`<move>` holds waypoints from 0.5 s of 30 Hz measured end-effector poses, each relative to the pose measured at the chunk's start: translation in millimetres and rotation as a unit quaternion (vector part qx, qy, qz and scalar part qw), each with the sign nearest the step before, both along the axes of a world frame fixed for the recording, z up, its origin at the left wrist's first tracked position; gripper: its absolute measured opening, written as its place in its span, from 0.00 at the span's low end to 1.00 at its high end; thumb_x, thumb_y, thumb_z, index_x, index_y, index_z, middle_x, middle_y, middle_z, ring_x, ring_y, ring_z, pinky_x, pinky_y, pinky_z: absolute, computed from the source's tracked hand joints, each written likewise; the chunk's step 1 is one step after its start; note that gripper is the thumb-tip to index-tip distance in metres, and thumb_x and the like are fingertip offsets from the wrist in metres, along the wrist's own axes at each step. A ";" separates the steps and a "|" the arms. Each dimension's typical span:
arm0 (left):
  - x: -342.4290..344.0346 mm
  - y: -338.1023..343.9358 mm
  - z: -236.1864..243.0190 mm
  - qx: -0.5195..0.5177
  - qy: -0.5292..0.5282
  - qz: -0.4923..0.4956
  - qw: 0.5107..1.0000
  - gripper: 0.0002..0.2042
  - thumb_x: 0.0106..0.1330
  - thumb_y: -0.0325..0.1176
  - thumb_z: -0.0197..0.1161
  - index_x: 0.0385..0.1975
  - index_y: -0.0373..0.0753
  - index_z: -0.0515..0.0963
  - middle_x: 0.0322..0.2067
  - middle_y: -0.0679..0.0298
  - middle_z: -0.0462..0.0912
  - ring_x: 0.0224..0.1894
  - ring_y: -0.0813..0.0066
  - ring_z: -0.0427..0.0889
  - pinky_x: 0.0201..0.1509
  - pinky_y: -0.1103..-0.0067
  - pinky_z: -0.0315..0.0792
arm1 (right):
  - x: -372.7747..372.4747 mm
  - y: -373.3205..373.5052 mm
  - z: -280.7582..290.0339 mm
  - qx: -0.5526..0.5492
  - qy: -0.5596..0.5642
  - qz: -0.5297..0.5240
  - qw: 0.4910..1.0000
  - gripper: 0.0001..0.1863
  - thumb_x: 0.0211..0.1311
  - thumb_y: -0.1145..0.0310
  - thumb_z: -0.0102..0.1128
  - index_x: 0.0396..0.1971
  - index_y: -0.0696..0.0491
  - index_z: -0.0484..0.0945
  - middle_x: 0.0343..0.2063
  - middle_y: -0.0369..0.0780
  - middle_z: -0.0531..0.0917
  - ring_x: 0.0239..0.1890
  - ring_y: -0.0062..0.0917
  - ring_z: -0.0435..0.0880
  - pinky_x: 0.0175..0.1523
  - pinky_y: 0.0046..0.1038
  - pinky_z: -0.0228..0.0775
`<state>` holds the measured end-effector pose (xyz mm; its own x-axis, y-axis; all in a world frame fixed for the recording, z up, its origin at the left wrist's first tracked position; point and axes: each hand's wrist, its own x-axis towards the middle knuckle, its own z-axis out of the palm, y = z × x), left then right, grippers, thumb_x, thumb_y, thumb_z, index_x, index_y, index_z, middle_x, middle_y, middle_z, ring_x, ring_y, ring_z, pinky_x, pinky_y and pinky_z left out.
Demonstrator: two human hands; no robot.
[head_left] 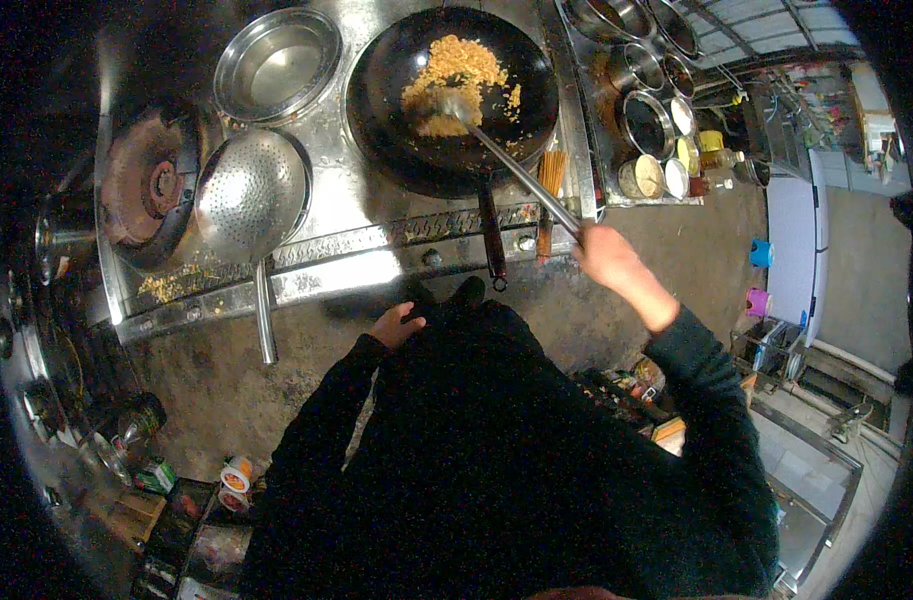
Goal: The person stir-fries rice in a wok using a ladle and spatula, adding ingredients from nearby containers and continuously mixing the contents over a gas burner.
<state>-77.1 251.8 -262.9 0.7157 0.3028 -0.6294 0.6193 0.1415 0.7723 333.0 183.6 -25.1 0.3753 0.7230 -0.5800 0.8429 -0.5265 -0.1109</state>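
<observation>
My right hand [622, 268] grips the end of a long metal ladle [527, 178] whose blurred head rests in the food. Orange-yellow fried rice [462, 62] lies heaped in a big black wok [397, 150] on the steel stove, with loose grains spread to its right. The wok's dark handle [492, 235] points toward me, untouched. My left hand [397, 325] hangs low in front of my body, short of the stove's front edge. Its fingers are apart, and nothing shows in them.
Left of the wok are a perforated metal strainer [252, 190], a steel basin [277, 70] and a round burner [152, 180]. Thin sticks [553, 172] lie beside the wok. Several seasoning containers [645, 178] and pots stand at the right. Food scraps [172, 287] litter the stove's left edge.
</observation>
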 end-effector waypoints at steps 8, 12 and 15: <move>114.1 2.9 78.5 -0.001 -0.076 0.082 0.994 0.33 0.61 0.57 0.58 0.53 0.31 0.65 0.49 0.46 0.73 0.51 0.56 0.73 0.53 0.68 0.68 | 12.7 47.3 38.5 0.058 -0.079 0.009 0.995 0.10 0.54 0.70 0.53 0.32 0.62 0.75 0.30 0.56 0.80 0.36 0.49 0.80 0.38 0.44 0.74; 204.1 19.7 59.3 0.058 -0.111 0.061 0.990 0.20 0.64 0.49 0.57 0.34 0.34 0.73 0.29 0.54 0.78 0.34 0.65 0.78 0.39 0.66 0.71 | 13.8 20.3 -8.8 0.052 0.029 0.092 0.994 0.09 0.54 0.74 0.51 0.33 0.62 0.76 0.31 0.57 0.81 0.36 0.49 0.82 0.41 0.43 0.76; 243.9 39.2 48.8 0.214 -0.076 0.146 0.963 0.15 0.66 0.40 0.54 0.24 0.34 0.74 0.21 0.58 0.77 0.26 0.69 0.78 0.33 0.67 0.71 | 38.9 -10.8 1.5 0.054 -0.025 0.093 0.994 0.12 0.54 0.72 0.54 0.37 0.62 0.76 0.31 0.56 0.81 0.36 0.49 0.81 0.42 0.44 0.75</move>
